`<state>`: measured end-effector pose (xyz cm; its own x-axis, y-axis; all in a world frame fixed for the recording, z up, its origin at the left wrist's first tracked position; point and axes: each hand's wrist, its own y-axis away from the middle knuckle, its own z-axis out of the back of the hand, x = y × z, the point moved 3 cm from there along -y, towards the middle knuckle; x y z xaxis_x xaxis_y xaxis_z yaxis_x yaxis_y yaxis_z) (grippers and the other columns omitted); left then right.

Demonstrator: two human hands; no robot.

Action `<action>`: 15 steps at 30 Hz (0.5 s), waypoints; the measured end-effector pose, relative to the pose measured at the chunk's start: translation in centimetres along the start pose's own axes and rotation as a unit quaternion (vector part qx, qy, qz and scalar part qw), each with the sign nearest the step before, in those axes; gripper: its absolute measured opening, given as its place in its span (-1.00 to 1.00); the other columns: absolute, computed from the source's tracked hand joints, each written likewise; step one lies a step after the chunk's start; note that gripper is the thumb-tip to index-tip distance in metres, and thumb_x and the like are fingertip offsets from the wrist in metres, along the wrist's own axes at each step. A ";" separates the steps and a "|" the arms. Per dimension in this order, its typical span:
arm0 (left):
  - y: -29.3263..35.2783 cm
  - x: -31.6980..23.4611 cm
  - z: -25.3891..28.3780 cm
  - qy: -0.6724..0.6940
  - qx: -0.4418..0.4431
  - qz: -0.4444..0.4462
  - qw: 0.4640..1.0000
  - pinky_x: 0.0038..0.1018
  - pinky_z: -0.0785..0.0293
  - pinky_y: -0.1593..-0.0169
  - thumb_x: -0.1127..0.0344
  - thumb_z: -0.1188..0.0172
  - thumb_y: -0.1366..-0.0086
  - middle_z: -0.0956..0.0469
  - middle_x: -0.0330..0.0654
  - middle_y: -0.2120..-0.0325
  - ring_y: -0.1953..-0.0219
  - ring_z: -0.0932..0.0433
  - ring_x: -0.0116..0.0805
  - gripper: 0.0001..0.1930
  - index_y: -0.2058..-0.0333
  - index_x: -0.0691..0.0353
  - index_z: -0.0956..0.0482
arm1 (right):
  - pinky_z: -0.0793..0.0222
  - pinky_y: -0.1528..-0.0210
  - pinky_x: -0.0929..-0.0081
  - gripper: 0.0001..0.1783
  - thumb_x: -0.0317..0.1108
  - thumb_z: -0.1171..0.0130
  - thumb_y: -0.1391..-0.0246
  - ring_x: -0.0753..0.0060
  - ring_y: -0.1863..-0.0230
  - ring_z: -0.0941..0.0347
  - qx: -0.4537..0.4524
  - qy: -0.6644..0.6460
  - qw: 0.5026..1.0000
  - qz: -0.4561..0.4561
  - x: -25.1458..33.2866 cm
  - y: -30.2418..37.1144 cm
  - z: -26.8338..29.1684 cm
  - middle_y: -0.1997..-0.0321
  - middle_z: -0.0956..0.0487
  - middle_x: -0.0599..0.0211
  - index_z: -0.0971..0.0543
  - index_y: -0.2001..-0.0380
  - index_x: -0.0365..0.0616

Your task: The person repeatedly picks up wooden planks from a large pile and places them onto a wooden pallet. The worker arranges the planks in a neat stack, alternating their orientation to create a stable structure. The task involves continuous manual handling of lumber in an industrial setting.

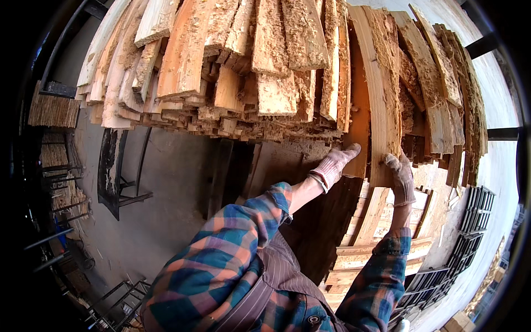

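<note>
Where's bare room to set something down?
Grey floor, bordered by the plank pile above, the black stand to its left and the checked left sleeve at lower right. Crowded: the pile, planks overlapping, and around the gloved right hand, with boards below it.

An orange board (358,113) and a pale plank (380,110), 2 obstacles side by side, fill the gap between left hand (336,165) and right hand (403,178). Ahead to the left, the board heap (271,50) bars the way; ahead to the right, slanted slats (437,110) do. Nearer the body, a hand could pass left above the gray floor (174,174) — as far as the black metal stand (110,171).
</note>
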<state>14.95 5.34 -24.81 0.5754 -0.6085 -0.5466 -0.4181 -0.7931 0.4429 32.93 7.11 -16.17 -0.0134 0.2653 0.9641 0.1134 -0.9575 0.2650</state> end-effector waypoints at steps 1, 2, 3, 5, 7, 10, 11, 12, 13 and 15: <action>0.5 -0.5 -1.2 -0.026 0.006 -0.030 0.999 -0.59 -0.33 -0.11 0.50 0.18 -0.31 -0.28 -0.05 -0.09 0.01 -0.44 -0.35 -0.61 -0.11 0.43 -0.21 | -0.44 0.22 0.64 -0.57 -0.21 -0.14 -0.07 0.59 0.31 -0.45 0.000 -0.052 0.998 -0.037 -0.4 -0.2 1.2 0.35 -0.51 0.43 -0.41 0.08 -0.30; 0.8 -1.0 -2.0 -0.050 0.004 -0.066 0.997 -0.61 -0.37 -0.07 0.51 0.13 -0.30 -0.40 -0.03 0.03 0.07 -0.48 -0.33 -0.66 -0.05 0.45 -0.29 | -0.45 0.24 0.63 -0.57 -0.25 -0.18 -0.02 0.56 0.34 -0.48 -0.018 -0.059 0.995 -0.072 0.3 -0.1 1.2 0.36 -0.53 0.43 -0.42 0.10 -0.29; 1.6 -1.6 -2.3 -0.074 -0.005 -0.100 0.992 -0.64 -0.41 -0.03 0.52 0.08 -0.30 -0.51 -0.01 0.16 0.13 -0.52 -0.31 -0.70 0.01 0.47 -0.36 | -0.41 0.22 0.63 -0.65 -0.28 -0.10 -0.06 0.60 0.35 -0.44 0.025 -0.028 0.997 -0.061 0.9 0.1 1.2 0.36 -0.50 0.47 -0.46 0.11 -0.24; 2.2 -1.1 -1.1 0.136 -0.020 -0.041 0.990 -0.64 -0.49 0.12 0.44 -0.07 -0.24 -0.55 -0.12 0.29 0.26 -0.55 -0.35 -0.73 0.10 0.40 -0.41 | -0.36 0.19 0.64 -0.74 -0.32 -0.11 -0.04 0.59 0.36 -0.43 -0.078 -0.074 0.992 -0.068 2.3 1.4 1.1 0.36 -0.51 0.44 -0.49 0.22 -0.23; 5.5 -3.5 -3.1 -0.043 -0.026 0.059 0.997 -0.64 -0.47 0.08 0.37 0.10 -0.37 -0.57 -0.20 0.30 0.25 -0.55 -0.43 -0.75 0.09 0.39 -0.42 | -0.35 0.16 0.61 -0.80 -0.33 -0.12 -0.04 0.58 0.34 -0.42 0.039 -0.124 0.988 -0.085 4.8 3.8 1.6 0.37 -0.52 0.44 -0.50 0.29 -0.21; 8.4 -5.2 -2.3 -0.046 0.071 0.093 0.992 -0.64 -0.45 0.15 0.36 0.13 -0.37 -0.52 -0.18 0.31 0.28 -0.51 -0.44 -0.74 0.05 0.37 -0.37 | -0.34 0.29 0.68 -0.89 -0.41 0.03 -0.13 0.64 0.36 -0.34 -0.054 -0.257 0.964 -0.038 0.0 10.1 1.2 0.41 -0.44 0.52 -0.50 0.39 -0.15; 7.9 -5.5 -2.6 -0.035 0.101 0.107 0.988 -0.64 -0.45 0.17 0.36 0.14 -0.38 -0.51 -0.17 0.31 0.29 -0.50 -0.44 -0.73 0.04 0.36 -0.36 | -0.48 0.26 0.60 -0.61 -0.10 -0.10 -0.12 0.52 0.31 -0.47 -0.161 -0.279 0.941 -0.106 -10.1 12.4 3.9 0.29 -0.53 0.32 -0.49 0.22 -0.26; 7.5 -6.1 -0.5 -0.014 0.078 0.092 0.993 -0.64 -0.45 0.19 0.35 0.15 -0.38 -0.49 -0.17 0.31 0.31 -0.49 -0.45 -0.73 0.03 0.36 -0.34 | -0.32 0.23 0.70 -0.84 -0.38 0.10 -0.21 0.62 0.36 -0.32 -0.116 -0.160 0.977 -0.080 -5.0 12.0 -0.8 0.37 -0.44 0.48 -0.47 0.27 -0.16; 6.8 -6.3 0.1 0.005 0.073 0.083 0.994 -0.64 -0.44 0.21 0.35 0.17 -0.38 -0.48 -0.16 0.31 0.32 -0.48 -0.45 -0.72 0.02 0.35 -0.33 | -0.34 0.17 0.63 -0.77 -0.29 0.02 -0.18 0.58 0.27 -0.36 -0.073 -0.021 0.997 -0.012 -5.0 11.4 -2.2 0.29 -0.46 0.41 -0.45 0.18 -0.18; 5.7 -5.8 1.9 0.060 0.065 0.075 0.993 -0.64 -0.44 0.25 0.34 0.19 -0.39 -0.44 -0.14 0.32 0.34 -0.45 -0.46 -0.71 -0.01 0.34 -0.30 | -0.38 0.10 0.48 -0.47 -0.06 -0.22 0.00 0.50 0.16 -0.42 -0.040 -0.192 0.957 -0.215 -1.7 9.6 -6.4 0.15 -0.48 0.30 -0.42 0.07 -0.21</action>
<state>7.94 4.32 -20.48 0.5768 -0.7182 -0.3892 -0.5880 -0.6957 0.4126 27.71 -3.23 -15.17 0.3262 0.6440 0.6920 0.1039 -0.7520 0.6509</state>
